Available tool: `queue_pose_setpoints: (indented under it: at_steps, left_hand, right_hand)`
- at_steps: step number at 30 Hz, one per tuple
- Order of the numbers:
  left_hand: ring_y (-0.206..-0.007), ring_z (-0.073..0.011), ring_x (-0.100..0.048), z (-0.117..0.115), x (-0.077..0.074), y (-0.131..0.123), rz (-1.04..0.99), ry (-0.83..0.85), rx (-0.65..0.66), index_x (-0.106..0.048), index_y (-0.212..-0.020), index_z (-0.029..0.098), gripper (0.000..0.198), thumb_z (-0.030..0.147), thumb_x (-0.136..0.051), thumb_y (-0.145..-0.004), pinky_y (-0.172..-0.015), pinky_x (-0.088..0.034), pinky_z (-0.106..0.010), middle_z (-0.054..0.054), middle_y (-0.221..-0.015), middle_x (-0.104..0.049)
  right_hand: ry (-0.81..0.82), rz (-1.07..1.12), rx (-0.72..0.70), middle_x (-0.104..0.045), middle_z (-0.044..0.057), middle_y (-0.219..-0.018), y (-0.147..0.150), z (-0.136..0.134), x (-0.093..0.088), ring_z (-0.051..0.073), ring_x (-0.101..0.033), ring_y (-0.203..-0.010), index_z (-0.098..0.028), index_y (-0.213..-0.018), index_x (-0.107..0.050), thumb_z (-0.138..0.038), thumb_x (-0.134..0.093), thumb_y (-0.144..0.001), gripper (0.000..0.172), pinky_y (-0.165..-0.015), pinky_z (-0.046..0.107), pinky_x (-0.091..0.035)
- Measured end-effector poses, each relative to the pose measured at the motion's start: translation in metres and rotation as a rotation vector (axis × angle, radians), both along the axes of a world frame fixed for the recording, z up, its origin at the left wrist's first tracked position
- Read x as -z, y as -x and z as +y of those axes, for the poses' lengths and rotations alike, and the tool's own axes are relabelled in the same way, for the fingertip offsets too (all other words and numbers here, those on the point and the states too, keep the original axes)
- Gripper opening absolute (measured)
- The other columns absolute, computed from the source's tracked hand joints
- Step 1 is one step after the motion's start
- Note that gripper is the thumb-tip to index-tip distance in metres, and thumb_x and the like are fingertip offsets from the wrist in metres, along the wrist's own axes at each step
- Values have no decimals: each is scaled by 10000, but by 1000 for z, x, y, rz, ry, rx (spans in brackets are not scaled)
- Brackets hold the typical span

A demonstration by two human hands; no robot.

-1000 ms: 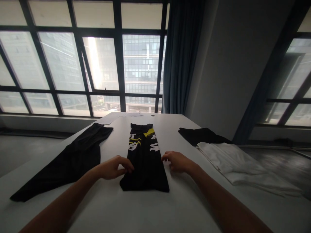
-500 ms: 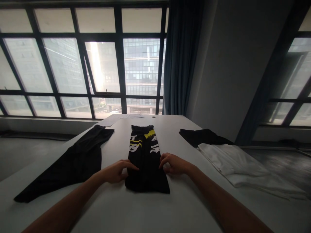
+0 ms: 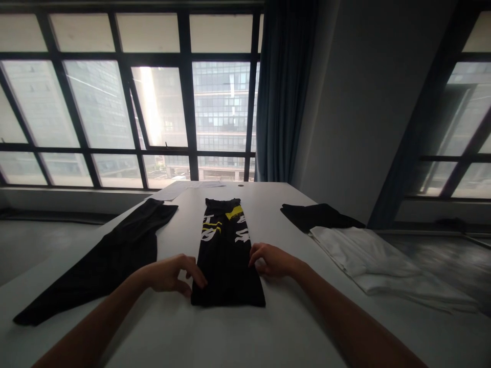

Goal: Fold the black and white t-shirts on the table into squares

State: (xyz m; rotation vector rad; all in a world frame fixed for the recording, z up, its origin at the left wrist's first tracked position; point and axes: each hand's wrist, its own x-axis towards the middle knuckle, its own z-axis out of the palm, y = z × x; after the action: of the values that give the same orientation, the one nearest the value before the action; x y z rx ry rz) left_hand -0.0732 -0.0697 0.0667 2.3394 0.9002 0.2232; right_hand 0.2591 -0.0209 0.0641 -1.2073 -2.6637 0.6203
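Observation:
A black garment with white and yellow print lies folded into a long narrow strip on the white table, running away from me. My left hand rests at its left edge near the front, fingers curled down with the tips on the cloth's edge. At the garment's right edge sits my right hand, fingers bent and touching the fabric. Neither hand lifts the cloth; whether the fingers pinch it is unclear.
A long black garment is spread on the left of the table. At the right lie a black cloth and a folded white cloth. Papers sit at the far edge, before large windows and a dark curtain.
My left hand slid back toward me along the garment's left edge. The right hand stayed at the right edge, shifting only slightly. The garment's strip looks a little straighter.

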Motion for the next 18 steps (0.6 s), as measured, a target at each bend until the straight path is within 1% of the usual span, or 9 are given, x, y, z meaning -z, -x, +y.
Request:
queue_pose_setpoints:
  at_steps: [3,5,7,8,10,12,13,15,18]
  left_hand:
    - [-809,-177,-615,-4,2,-8,-2,-47,-20,-756,-1066,294,420,521,-783,-713,-722,-500,-280,-37,-1005,-731]
    - [-834,-189,-620,-9,3,-19,-1,-164,-53,-747,-1071,274,466,558,-777,-702,-780,-493,-299,-40,-988,-716]
    - [-915,-226,-621,-14,4,-32,30,-307,-69,-736,-1071,251,483,549,-784,-694,-866,-470,-341,-56,-1022,-704]
    - [-930,-239,-620,-16,5,-39,63,-364,-70,-735,-1053,243,454,520,-788,-697,-881,-461,-355,-60,-1021,-700]
    - [-900,-237,-628,-19,8,-49,136,-416,-73,-736,-984,235,306,425,-758,-745,-848,-462,-348,-56,-983,-694]
    - [-843,-212,-639,-21,10,-55,172,-404,-94,-727,-898,231,146,332,-692,-799,-783,-466,-315,-40,-920,-689]
    - [-819,-199,-644,-20,10,-55,175,-382,-105,-719,-874,229,109,302,-663,-815,-757,-465,-299,-32,-901,-687]
    - [-788,-178,-646,-19,9,-54,146,-329,-127,-706,-863,224,101,280,-627,-834,-724,-462,-278,-21,-885,-687]
    - [-739,-154,-611,-17,3,-46,28,-284,-176,-678,-859,206,137,306,-585,-863,-695,-460,-265,-15,-849,-674]
  right_hand:
    - [9,-4,8,-618,50,-1234,1,-2,-2,246,-584,-1137,-236,-1007,-769,-64,-677,-719,348,-980,377,-467]
    - [21,-1,16,-615,50,-1237,1,-3,-2,247,-587,-1133,-235,-1017,-763,-65,-669,-723,353,-982,384,-468]
    - [33,-2,20,-610,53,-1241,1,-3,-2,249,-590,-1128,-230,-1025,-758,-77,-673,-728,346,-980,387,-471]
    - [36,-4,19,-611,54,-1239,1,-3,-2,250,-591,-1125,-227,-1026,-758,-81,-675,-728,342,-978,385,-471]
    - [30,0,13,-617,53,-1226,2,-3,-1,245,-598,-1114,-223,-1016,-760,-75,-675,-724,339,-974,372,-472]
    - [17,9,12,-625,48,-1211,2,-2,-1,238,-606,-1099,-227,-1000,-765,-64,-671,-715,341,-967,359,-475]
    - [13,13,13,-628,46,-1207,2,-2,0,236,-609,-1094,-229,-995,-766,-62,-670,-714,341,-963,357,-477]
    - [11,15,14,-630,49,-1207,2,-2,0,239,-612,-1090,-229,-997,-766,-64,-672,-717,338,-958,361,-482]
    - [11,17,6,-636,53,-1201,1,-2,0,243,-616,-1088,-227,-1005,-763,-70,-675,-722,335,-962,371,-482]
